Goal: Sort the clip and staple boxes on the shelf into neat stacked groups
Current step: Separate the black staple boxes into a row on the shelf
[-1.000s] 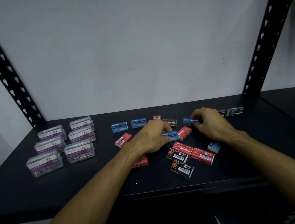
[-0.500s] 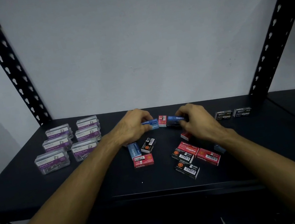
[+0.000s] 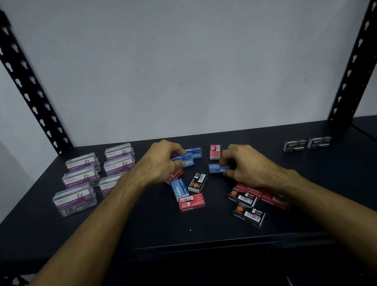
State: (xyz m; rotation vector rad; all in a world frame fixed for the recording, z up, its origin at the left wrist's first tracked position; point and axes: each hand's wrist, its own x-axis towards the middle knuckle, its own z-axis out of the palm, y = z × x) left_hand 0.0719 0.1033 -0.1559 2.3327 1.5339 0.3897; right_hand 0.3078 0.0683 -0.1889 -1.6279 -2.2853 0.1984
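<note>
Blue staple boxes are the ones being gathered. The left hand [image 3: 161, 165] curls its fingers round one blue box [image 3: 181, 157] and holds it over or against the blue pile [image 3: 193, 158] at the back middle of the shelf [image 3: 47, 231], seemingly to square it onto the stack. The right hand [image 3: 248, 165] pinches a second blue box [image 3: 218, 169] just to the right of that, low to the shelf, probably the next to go on. A third blue box [image 3: 179, 189] lies flat nearer the front, not yet collected.

Red boxes are scattered around: one [image 3: 215, 151] stands between the hands, another [image 3: 191, 202] lies in front, and more [image 3: 274, 199] sit under the right wrist mixed with black boxes [image 3: 249, 215]. One black box [image 3: 197, 182] rests beside the flat blue one. These look unsorted.

At the far right a pair of dark boxes [image 3: 307, 144] sits side by side, well apart from the clutter. On the left, clear paper clip cases [image 3: 81, 178] stand in two tidy rows, so that group looks finished. Slotted black uprights [image 3: 22, 83] frame the shelf against a pale wall.
</note>
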